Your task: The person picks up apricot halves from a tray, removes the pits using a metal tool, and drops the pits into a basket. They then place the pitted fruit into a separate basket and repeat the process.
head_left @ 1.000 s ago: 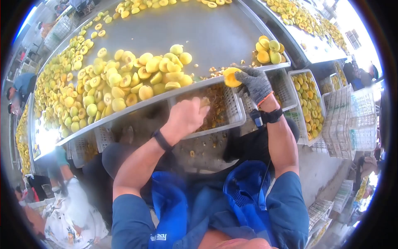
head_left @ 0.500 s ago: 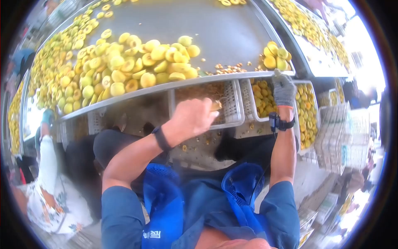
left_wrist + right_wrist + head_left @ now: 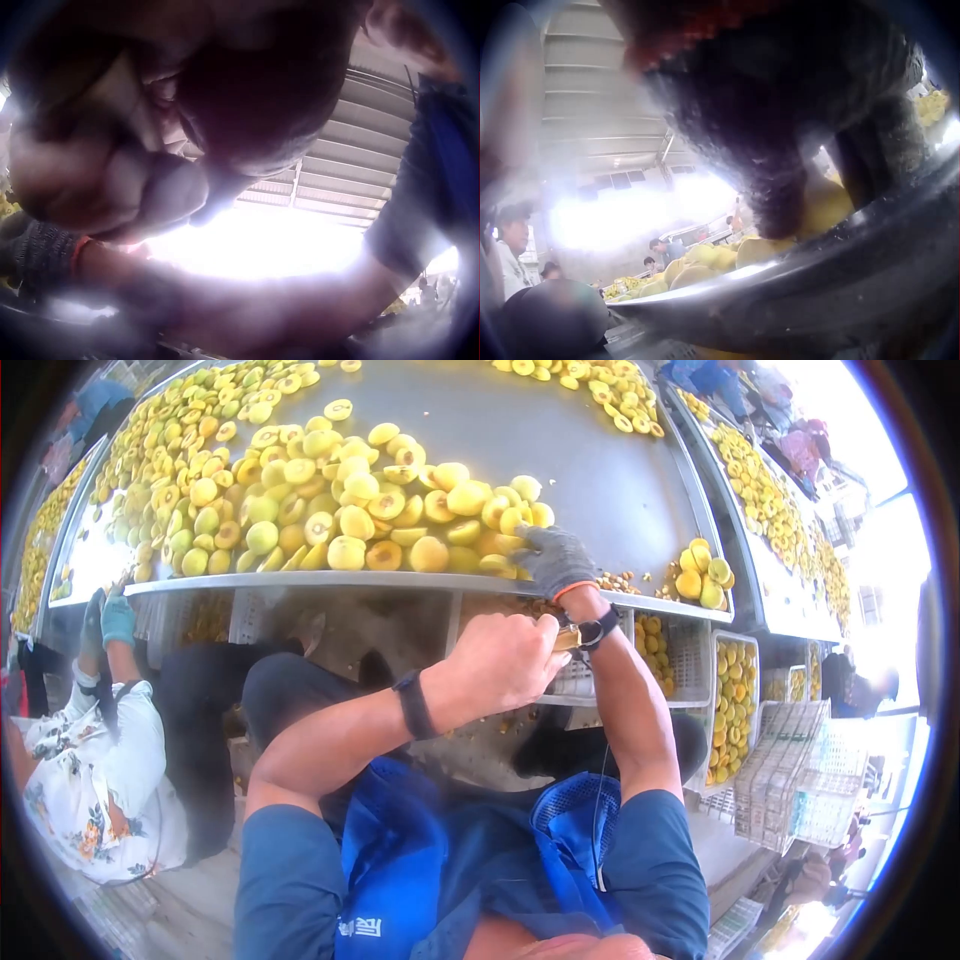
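My bare left hand (image 3: pixel 505 665) grips a short tan-and-metal tool (image 3: pixel 568 638), its end sticking out past the thumb; the fist hides the rest. In the left wrist view the curled fingers (image 3: pixel 112 187) loom dark and blurred. My right hand (image 3: pixel 560 560) wears a grey knit glove and reaches over the table's rim to the right end of a heap of yellow peach halves (image 3: pixel 385 505). Its gloved fingers (image 3: pixel 776 206) curl round a yellow peach (image 3: pixel 829 206) at the rim in the right wrist view.
The metal table (image 3: pixel 480 435) has a raised rim (image 3: pixel 330 582). Loose pits (image 3: pixel 618 582) and a small group of peaches (image 3: pixel 703 575) lie at its right corner. Below stand crates of peaches (image 3: pixel 733 700); stacked white crates (image 3: pixel 785 765) are at right. Another person (image 3: pixel 105 770) sits at left.
My right hand let go a cut peach near the right corner, then swung left to the heap. My left hand moved a little right, still gripping the tool. The head view shifted.
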A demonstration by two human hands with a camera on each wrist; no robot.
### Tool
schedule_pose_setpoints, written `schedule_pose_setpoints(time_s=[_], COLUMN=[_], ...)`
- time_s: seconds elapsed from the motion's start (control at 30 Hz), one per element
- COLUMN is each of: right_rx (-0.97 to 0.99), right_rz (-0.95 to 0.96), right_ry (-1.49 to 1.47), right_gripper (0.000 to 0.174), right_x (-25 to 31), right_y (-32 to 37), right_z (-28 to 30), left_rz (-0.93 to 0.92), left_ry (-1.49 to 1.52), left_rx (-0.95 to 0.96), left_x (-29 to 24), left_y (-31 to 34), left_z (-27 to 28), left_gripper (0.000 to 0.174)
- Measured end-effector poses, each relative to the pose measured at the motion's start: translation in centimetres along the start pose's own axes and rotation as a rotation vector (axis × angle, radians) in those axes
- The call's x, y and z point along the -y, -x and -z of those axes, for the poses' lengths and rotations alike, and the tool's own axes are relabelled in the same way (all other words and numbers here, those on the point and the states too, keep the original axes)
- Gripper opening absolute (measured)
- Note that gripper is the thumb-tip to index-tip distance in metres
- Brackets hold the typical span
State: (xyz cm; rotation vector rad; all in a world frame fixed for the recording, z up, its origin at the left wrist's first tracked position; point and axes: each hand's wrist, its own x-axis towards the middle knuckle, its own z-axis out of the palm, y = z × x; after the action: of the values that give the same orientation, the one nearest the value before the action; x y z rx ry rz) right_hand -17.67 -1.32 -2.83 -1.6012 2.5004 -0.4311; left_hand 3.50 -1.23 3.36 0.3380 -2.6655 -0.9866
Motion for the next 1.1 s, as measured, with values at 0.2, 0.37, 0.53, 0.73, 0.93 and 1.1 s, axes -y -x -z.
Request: schedule_pose_setpoints(time_s=[0.2, 0.37, 0.53, 0.73, 0.93, 1.1], right_rx=[-0.109, 0.106, 0.151, 0.230, 0.101, 0.063], right_rz=[0.002, -0.070, -0.076, -0.133, 0.021, -0.151], right_ry=[-0.163, -0.466, -0.531, -0.472, -0.043, -0.390], right_gripper=[0.035, 0.034, 0.040, 0.045, 0.047, 0.051], right_x=[-5.4, -8.9, -6.1, -3.4, -3.9, -4.4], right_y=[0.3, -0.6, -1.4, -0.7, 0.2, 1.6], right_z=[1.2, 2.0, 2.6, 3.0, 1.1, 2.2], left_rz=[0.057, 0.039, 0.052, 0.043, 0.065, 0.093], left_ry=[-0.029, -0.012, -0.025, -0.019, -0.026, 0.014], left_rx=[0.007, 0.019, 0.048, 0.073, 0.088, 0.011], left_x=[1.9, 2.0, 1.8, 2.2, 2.4, 2.6], left_y=[0.8, 1.0, 0.8, 0.7, 0.4, 0.2], left_z=[1.3, 1.5, 1.3, 1.0, 0.7, 0.4], left_gripper=[0.032, 0.033, 0.032, 0.034, 0.034, 0.034])
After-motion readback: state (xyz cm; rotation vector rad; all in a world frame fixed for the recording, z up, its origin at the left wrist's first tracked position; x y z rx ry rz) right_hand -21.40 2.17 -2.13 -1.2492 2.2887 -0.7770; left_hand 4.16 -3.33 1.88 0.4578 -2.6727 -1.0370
